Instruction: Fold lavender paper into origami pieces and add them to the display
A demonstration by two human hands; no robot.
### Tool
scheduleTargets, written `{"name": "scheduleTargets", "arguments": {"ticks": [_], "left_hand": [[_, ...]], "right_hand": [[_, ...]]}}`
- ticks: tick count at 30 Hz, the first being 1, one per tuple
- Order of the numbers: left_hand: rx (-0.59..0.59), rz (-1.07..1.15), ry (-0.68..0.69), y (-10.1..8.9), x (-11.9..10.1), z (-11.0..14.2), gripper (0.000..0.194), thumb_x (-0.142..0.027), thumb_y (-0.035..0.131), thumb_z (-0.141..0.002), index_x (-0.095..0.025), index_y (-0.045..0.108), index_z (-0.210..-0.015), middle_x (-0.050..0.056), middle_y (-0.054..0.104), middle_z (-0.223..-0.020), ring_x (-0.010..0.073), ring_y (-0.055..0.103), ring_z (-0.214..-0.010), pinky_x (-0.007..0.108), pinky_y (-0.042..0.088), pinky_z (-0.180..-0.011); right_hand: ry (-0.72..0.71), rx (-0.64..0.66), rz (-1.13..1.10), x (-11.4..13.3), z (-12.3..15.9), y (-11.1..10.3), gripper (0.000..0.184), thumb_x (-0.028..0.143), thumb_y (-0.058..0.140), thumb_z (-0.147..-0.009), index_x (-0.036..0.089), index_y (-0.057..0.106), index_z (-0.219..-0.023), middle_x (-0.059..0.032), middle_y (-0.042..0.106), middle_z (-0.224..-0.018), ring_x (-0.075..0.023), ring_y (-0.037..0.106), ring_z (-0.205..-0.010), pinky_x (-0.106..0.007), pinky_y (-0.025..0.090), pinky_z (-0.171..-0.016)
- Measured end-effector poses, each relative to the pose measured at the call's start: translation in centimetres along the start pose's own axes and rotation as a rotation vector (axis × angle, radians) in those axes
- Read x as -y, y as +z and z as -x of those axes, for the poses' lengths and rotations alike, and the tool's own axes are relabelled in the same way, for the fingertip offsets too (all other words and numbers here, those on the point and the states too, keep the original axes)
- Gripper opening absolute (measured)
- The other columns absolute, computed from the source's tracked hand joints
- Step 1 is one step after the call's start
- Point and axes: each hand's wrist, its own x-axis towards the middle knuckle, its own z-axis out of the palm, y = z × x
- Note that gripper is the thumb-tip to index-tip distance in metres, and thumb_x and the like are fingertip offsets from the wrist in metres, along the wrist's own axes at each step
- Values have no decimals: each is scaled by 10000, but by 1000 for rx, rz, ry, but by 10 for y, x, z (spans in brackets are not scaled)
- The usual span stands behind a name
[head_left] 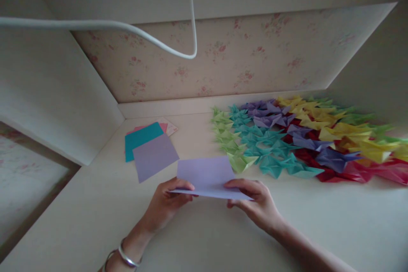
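Between my two hands is a single sheet of light purple paper (205,174), held a little above the white table and tilted up at its far side. My left hand (174,199) pinches its near left corner, thumb on top and fingers beneath. At the near right corner, my right hand (251,199) grips the sheet the same way. No crease shows on it. Just beyond my left hand lies another purple sheet (156,157), partly over a teal sheet (137,142), with pink paper peeking out from under them.
Rows of folded paper figures fill the table's back right: light green (239,161), teal (274,163), purple (338,159), yellow (366,144) and red (347,174). A white cable (153,42) hangs in front of the floral wall. The white tabletop (102,204) meets side panels.
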Motion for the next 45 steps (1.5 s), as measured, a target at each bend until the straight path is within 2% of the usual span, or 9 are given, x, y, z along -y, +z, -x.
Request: {"name": "scheduleTargets", "arguments": {"ticks": [4,7,10,14,20,27,31,38,45], "left_hand": [[74,11,-7,0,-2,3,249,-415,725,-826,-170,770,-813,66,715,-802,202,648,-761,278,496,-702],[140,20,-17,5,-4,6,264,-374,704,-855,-189,749,-1039,80,720,-966,227,659,-892,304,507,-800],[26,37,22,9,-6,6,337,-402,714,-837,-185,730,-1093,109,675,-1176,271,624,-1081,315,501,-878],[-198,103,3,6,-8,2,333,-393,722,-836,-201,684,-1105,86,711,-1096,219,675,-953,295,535,-816],[-22,-242,-145,6,-13,-1,313,-391,672,-877,-177,749,-1091,98,771,-1098,245,714,-959,298,573,-802],[15,-461,58,38,-22,-3,323,-338,575,-948,-221,708,-1218,53,734,-1224,228,681,-1123,306,534,-985],[-6,-413,52,51,-17,-4,337,-312,541,-970,-202,683,-1255,63,720,-1250,226,672,-1150,318,511,-1021],[17,-280,0,50,-10,-1,350,-277,571,-951,-212,662,-1282,60,676,-1319,234,639,-1204,338,500,-1044],[3,-342,19,57,-6,3,372,-276,509,-985,-212,617,-1335,75,661,-1340,228,621,-1220,324,478,-1056]], "right_hand": [[-31,-69,37,0,-1,2,334,432,651,-881,180,725,-676,-40,692,-624,-162,631,-587,-243,451,-551],[-17,-147,51,0,-2,6,382,433,627,-898,172,643,-620,-8,592,-588,-135,535,-559,-241,395,-528],[23,-169,23,-1,-1,9,395,430,636,-893,174,572,-598,12,519,-598,-123,467,-563,-241,354,-514],[72,-130,-24,1,0,14,313,415,657,-886,171,613,-696,8,537,-650,-135,482,-616,-249,383,-557],[85,-186,-154,1,-1,27,215,390,672,-886,191,634,-961,-29,657,-824,-162,581,-709,-250,454,-604],[140,-231,-248,-1,0,29,308,389,712,-858,222,568,-1072,-14,693,-784,-153,589,-645,-245,436,-561],[199,-290,-273,2,-3,27,363,417,762,-799,219,567,-1033,-9,689,-728,-151,566,-577,-247,391,-501],[250,-327,-332,3,-6,29,414,413,807,-741,225,566,-1021,-5,695,-714,-155,575,-580,-252,400,-504],[267,-351,-340,4,-8,28,396,448,793,-743,216,591,-992,-12,690,-706,-150,546,-557,-249,391,-488]]}}
